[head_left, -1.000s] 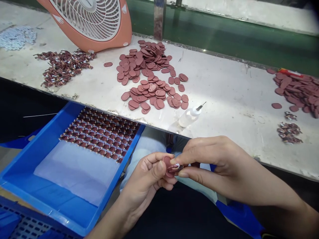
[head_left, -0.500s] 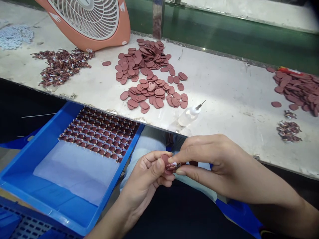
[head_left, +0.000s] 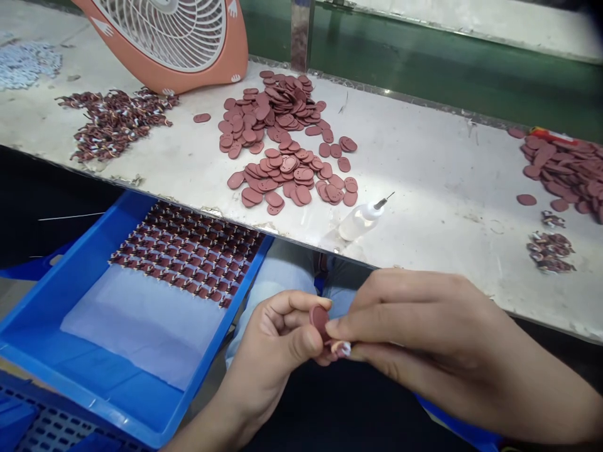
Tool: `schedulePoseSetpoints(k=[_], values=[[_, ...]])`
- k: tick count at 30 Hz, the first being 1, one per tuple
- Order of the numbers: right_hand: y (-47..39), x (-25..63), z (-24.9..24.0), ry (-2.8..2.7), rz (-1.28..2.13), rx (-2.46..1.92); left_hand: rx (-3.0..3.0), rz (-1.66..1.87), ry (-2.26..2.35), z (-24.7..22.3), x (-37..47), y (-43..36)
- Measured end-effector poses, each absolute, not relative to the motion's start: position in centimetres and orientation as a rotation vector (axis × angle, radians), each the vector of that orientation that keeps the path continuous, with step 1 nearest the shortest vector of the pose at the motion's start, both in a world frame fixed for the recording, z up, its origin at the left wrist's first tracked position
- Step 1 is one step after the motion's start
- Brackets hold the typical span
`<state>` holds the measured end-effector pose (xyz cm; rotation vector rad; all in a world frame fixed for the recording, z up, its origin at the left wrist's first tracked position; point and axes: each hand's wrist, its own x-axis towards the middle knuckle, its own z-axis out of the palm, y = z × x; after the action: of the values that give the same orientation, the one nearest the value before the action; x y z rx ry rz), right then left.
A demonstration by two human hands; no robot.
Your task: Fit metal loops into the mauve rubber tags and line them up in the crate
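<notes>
Above my lap, my left hand [head_left: 277, 342] pinches a flat reddish-brown oval disc [head_left: 319, 320] between thumb and fingers. At the disc's lower edge is a small brown-and-white piece [head_left: 340, 349], closed between the index finger and thumb of my right hand [head_left: 428, 333]. My right index fingertip touches the disc's side. How the piece and the disc join is partly hidden by the fingers. A clear dropper bottle with a needle tip [head_left: 360, 221] lies tilted on the bench just beyond my hands.
Similar discs are heaped mid-bench [head_left: 282, 169] and at the right [head_left: 565, 172]. Small brown pieces lie in a left pile [head_left: 115, 122] and a right cluster [head_left: 550, 251]. An orange fan [head_left: 202, 78] stands behind. A blue tray [head_left: 188, 411] holds rows of brown parts on a pale sheet.
My right hand has shifted slightly right and down and turned. The brown-and-white piece now sits lower against the disc, which shows more of its face. My left hand stays nearly in place.
</notes>
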<state>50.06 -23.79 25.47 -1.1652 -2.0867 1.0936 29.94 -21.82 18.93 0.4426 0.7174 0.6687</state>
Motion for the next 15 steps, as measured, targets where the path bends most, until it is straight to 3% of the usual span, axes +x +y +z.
schedulePoseSetpoints(k=[15], values=[[-24.7, 49.5, 25.9, -1.914, 1.18, -1.232, 0.406, 0.64, 0.583, 18.6, 30.2, -22.2]])
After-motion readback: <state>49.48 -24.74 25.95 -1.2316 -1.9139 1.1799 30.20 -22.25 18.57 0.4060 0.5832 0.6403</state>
